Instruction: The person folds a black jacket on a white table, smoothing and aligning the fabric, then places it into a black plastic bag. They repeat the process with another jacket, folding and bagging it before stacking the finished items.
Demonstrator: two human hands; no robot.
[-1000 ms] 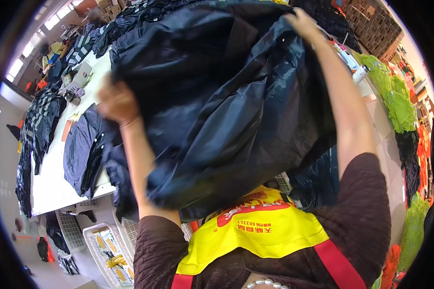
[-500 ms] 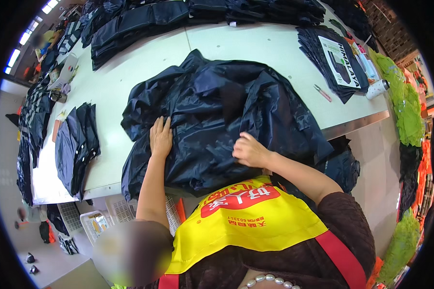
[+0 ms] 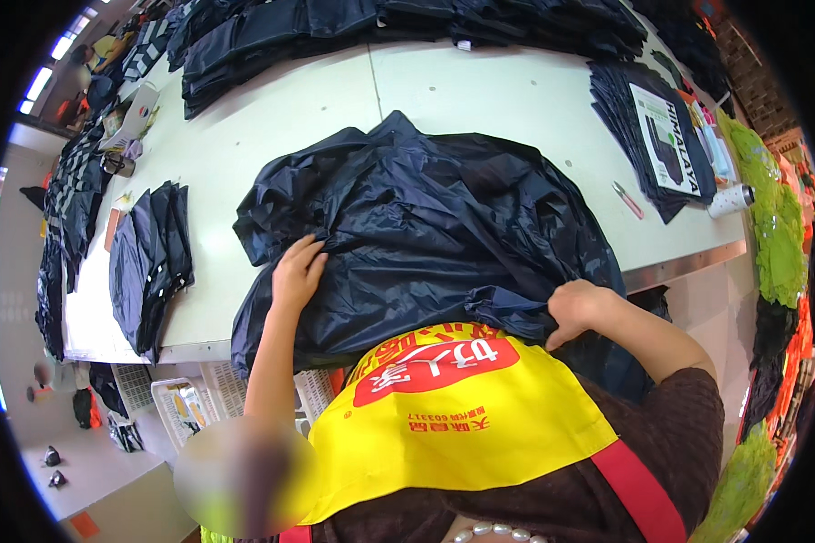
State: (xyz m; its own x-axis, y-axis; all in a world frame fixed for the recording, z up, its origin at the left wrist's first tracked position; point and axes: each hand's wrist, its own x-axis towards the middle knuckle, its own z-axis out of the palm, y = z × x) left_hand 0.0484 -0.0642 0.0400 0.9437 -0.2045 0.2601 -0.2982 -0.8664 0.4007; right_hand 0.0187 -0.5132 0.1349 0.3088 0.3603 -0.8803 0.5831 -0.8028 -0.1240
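A dark navy, shiny jacket [image 3: 407, 217] lies spread and creased on the pale table, its collar pointing away from me. Its near edge hangs over the table's front, against my yellow apron [image 3: 462, 416]. On the jacket's left part rests my left hand [image 3: 297, 276], fingers stretched out over the fabric. My right hand [image 3: 578, 312] is closed at the near right of the jacket, gripping a bunched fold of it by the lower edge. The fingertips of that hand are partly hidden.
Folded dark garments [image 3: 281, 41] line the table's far side. At left lies a dark garment pile [image 3: 151, 267]; at right, a stack of dark bags [image 3: 652, 136], small snips [image 3: 627, 201] and a white cup [image 3: 732, 201]. White baskets [image 3: 231, 389] stand below the front edge.
My right hand has moved right and nearer to me, pulling a fold of the jacket along. The jacket's right part has shifted and smoothed. My left hand stays on the left side.
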